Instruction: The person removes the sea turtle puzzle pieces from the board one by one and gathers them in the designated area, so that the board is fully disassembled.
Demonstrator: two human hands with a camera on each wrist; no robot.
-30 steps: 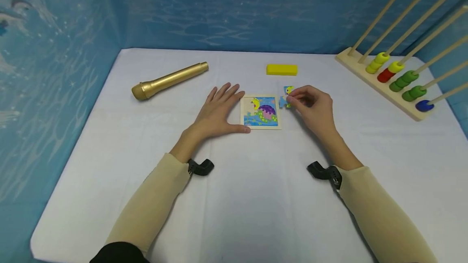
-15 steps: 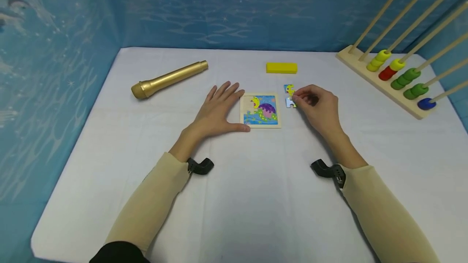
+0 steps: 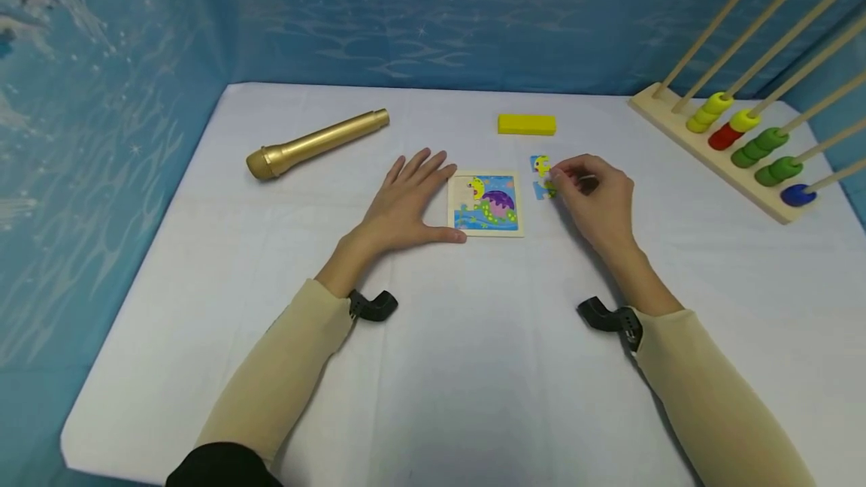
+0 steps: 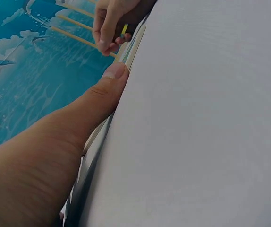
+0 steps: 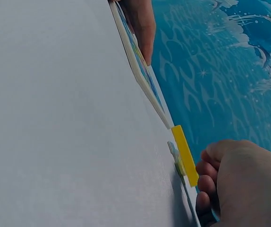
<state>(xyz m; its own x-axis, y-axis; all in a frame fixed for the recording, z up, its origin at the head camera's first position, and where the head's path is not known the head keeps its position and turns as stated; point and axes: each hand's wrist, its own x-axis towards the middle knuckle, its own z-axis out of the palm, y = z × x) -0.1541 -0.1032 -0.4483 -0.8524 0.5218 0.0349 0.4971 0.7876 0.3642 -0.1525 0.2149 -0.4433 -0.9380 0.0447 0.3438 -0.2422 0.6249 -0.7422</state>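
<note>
In the head view a small wooden jigsaw puzzle tray [image 3: 494,233] lies on the table, its picture a yellow and purple creature on blue with a bare patch at the upper left. My left hand [image 3: 406,205] is spread flat beside it, thumb and fingertips at its left edge and corners. To the right, my right hand [image 3: 601,198] has thumb and forefinger together at a blue and green puzzle piece [image 3: 541,191], apparently pinching it. Just above lies another puzzle piece [image 3: 539,164], yellow on blue. In the left wrist view, my left thumb [image 4: 97,97] presses the tray's edge.
Behind the puzzle lies a yellow block [image 3: 527,125]. A gold microphone [image 3: 318,144] rests at the back left. At the back right stands a wooden bead rack [image 3: 717,152] with tall rods and coloured beads. A blue printed curtain [image 3: 419,21] closes off the back.
My right hand has drawn a little to the right, away from the tray, and the blue and green piece has shifted with it. The left hand keeps its place at the tray.
</note>
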